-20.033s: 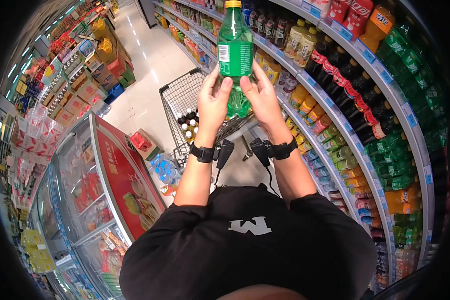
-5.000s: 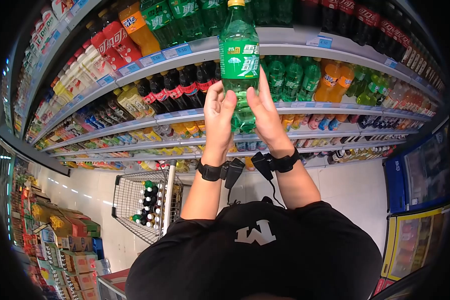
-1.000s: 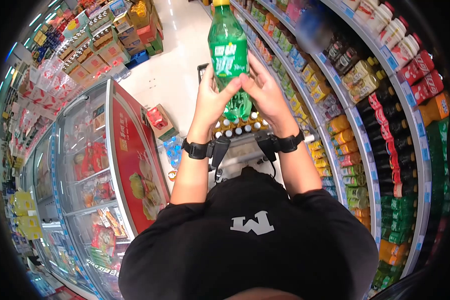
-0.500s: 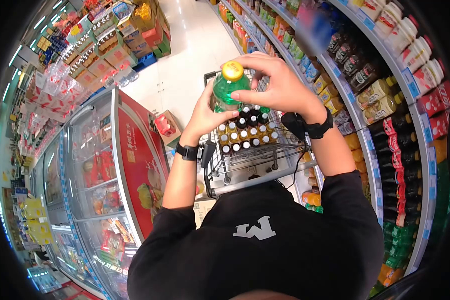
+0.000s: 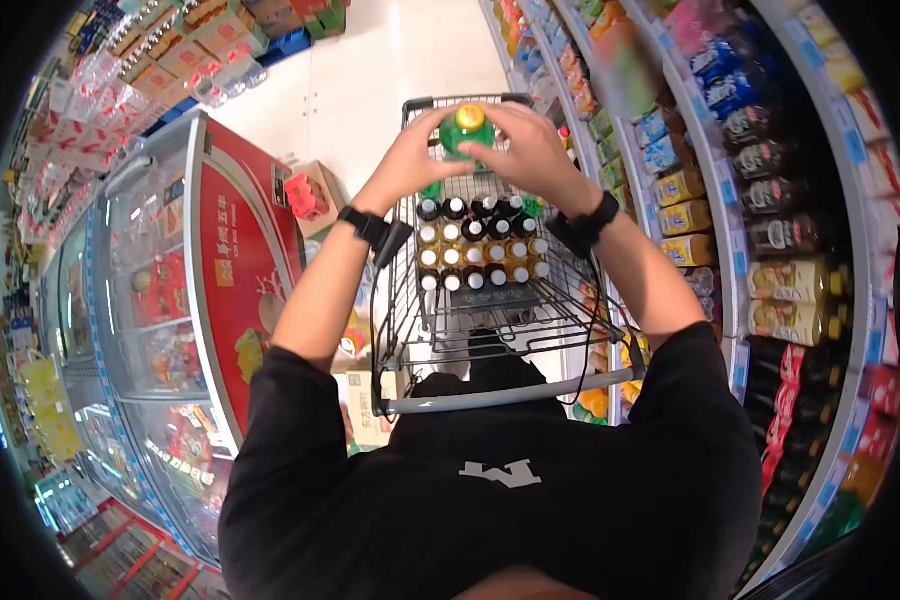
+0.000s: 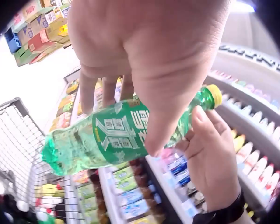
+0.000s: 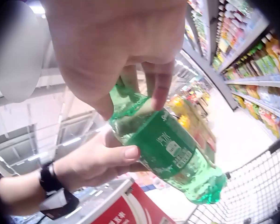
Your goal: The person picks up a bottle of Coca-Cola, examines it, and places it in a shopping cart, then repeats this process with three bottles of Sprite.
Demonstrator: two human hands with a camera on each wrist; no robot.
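Observation:
Both hands hold one green plastic soda bottle (image 5: pixel 467 140) with a yellow cap, over the far part of the shopping cart (image 5: pixel 510 392). My left hand (image 5: pixel 410 160) grips it around the green label, thumb across the front in the left wrist view. Higher up, my right hand (image 5: pixel 535 155) curls its fingers round the shoulder below the cap, as the right wrist view shows. In the head view the cap faces up at me and hides most of the bottle (image 6: pixel 116 135). Rows of white-capped bottles (image 5: pixel 485 250) stand in the cart below the hands.
Shelves of drinks (image 5: pixel 685 215) run along the right side. A red-sided chest freezer (image 5: pixel 250 250) stands close on the left, with a box (image 5: pixel 312 195) on the floor beyond it. Stacked cartons (image 5: pixel 230 35) line the far left; pale floor (image 5: pixel 370 70) stretches ahead.
Over the last second the bottle goes from raised in front to lower over the cart, its cap turned toward me. The right hand shifts up to its shoulder. The cart comes fully into view.

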